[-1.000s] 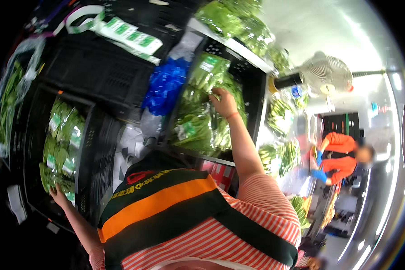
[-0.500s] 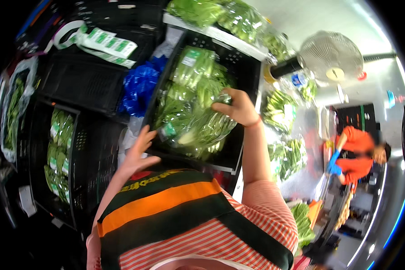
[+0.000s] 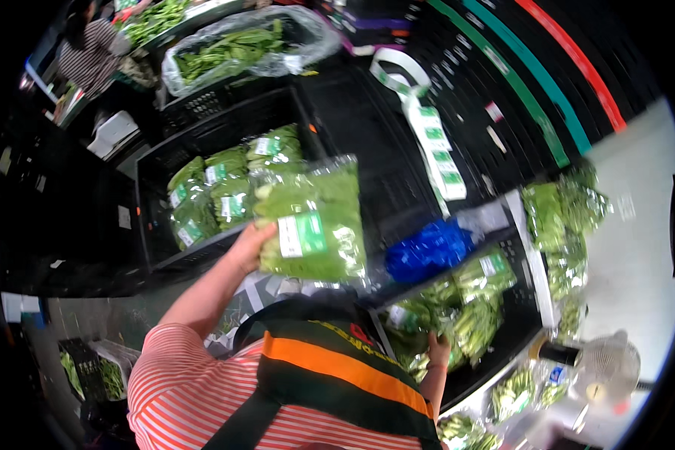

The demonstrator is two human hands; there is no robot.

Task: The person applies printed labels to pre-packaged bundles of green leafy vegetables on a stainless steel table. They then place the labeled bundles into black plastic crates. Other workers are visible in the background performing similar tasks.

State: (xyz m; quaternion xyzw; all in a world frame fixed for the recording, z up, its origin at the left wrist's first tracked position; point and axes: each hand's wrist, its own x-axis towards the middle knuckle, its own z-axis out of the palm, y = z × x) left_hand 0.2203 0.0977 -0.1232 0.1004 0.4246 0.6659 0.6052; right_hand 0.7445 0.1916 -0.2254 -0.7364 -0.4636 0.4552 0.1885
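My left hand (image 3: 255, 246) is closed on the edge of a clear bag of leafy greens (image 3: 337, 225) with a green-and-white label. That bag hangs over the near right corner of a black crate (image 3: 202, 251), where several labelled packs of greens (image 3: 231, 204) lie in rows. Down at the right, my right hand (image 3: 437, 351) is in a second black crate (image 3: 529, 304), its fingers curled at a bag of greens (image 3: 478, 326) among others. Part of that hand is hidden by the bags and my apron.
A strip of green-and-white labels (image 3: 436, 146) lies on dark crates beyond a crumpled blue plastic bag (image 3: 427, 251). Further bagged greens (image 3: 566, 255) line a ledge at right, near a fan (image 3: 611, 367). A plastic-lined crate of loose greens (image 3: 236, 52) stands behind; another person (image 3: 94, 52) is at far left.
My view has swung left. My left hand, empty before, now holds a labelled bag of greens by the left crate. My right hand stays in the right crate, lower down in view.
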